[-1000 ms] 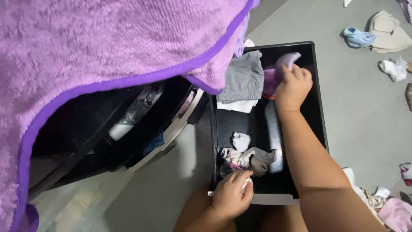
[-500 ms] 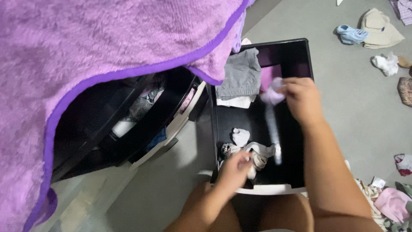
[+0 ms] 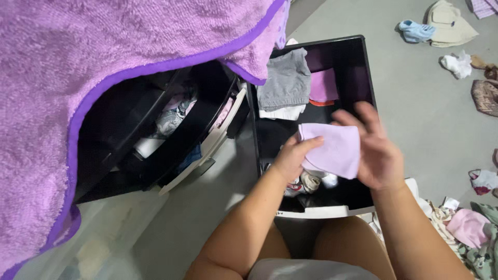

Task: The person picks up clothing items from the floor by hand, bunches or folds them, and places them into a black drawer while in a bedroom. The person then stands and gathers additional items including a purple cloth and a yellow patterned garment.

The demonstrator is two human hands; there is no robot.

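A small pale lilac cloth (image 3: 332, 149) is held up flat over the black drawer (image 3: 366, 78), spread between both hands. It is soft and plain, roughly square, with its near edge hanging loose. The left hand (image 3: 291, 158) pinches its upper left corner; the right hand (image 3: 377, 150) lies along its right side, fingers spread. It hovers above the drawer's near end, clear of the floor.

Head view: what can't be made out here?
- Small clothes at the drawer's near end: mostly hidden behind the lilac cloth and both hands.
- Left hand grip on the cloth: fingertips tucked behind the fabric.
- Right hand: palm hidden, contact unclear.
- Open dresser drawers: dark, shaded by the purple towel.
- Floor clothes: cut off by the right edge.
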